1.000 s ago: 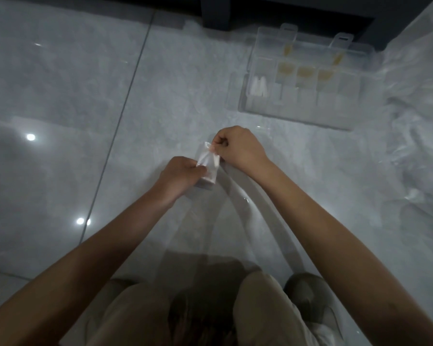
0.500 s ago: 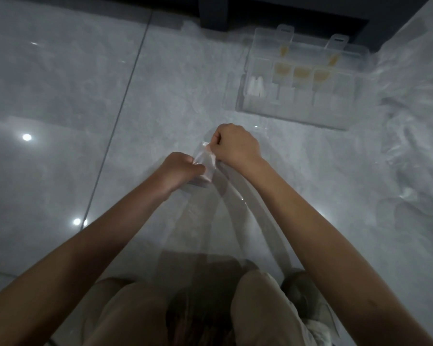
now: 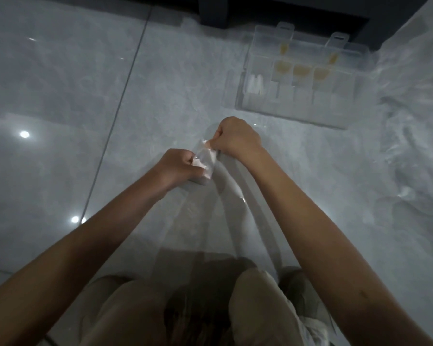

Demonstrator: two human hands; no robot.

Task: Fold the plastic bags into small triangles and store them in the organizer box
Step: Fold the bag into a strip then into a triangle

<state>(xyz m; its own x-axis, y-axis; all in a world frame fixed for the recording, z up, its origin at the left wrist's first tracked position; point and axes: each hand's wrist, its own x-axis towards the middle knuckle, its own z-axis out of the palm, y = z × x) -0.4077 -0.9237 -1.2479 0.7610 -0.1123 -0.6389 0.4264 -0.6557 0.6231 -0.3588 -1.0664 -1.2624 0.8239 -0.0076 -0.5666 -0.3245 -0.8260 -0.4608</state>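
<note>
A clear plastic bag [image 3: 210, 211], folded into a long strip, runs from my lap up to both hands over the grey tiled floor. Its far end is folded into a small thick wad [image 3: 206, 159]. My left hand [image 3: 179, 166] pinches the wad's near left side with curled fingers. My right hand [image 3: 235, 138] pinches its far corner between thumb and fingers. The clear organizer box [image 3: 293, 118] lies open on the floor beyond my right hand; some compartments hold yellowish folded pieces [image 3: 301, 71] and one holds white ones [image 3: 255, 84].
A heap of loose clear plastic bags [image 3: 415, 116] covers the floor at the right. A dark piece of furniture [image 3: 273, 11] stands behind the box. My knees in beige trousers [image 3: 258, 308] are at the bottom. A tile joint [image 3: 120, 106] runs diagonally at left.
Both hands stay on the wad. My left thumb has shifted along its near side and the fold has turned slightly; the view has drifted a little.
</note>
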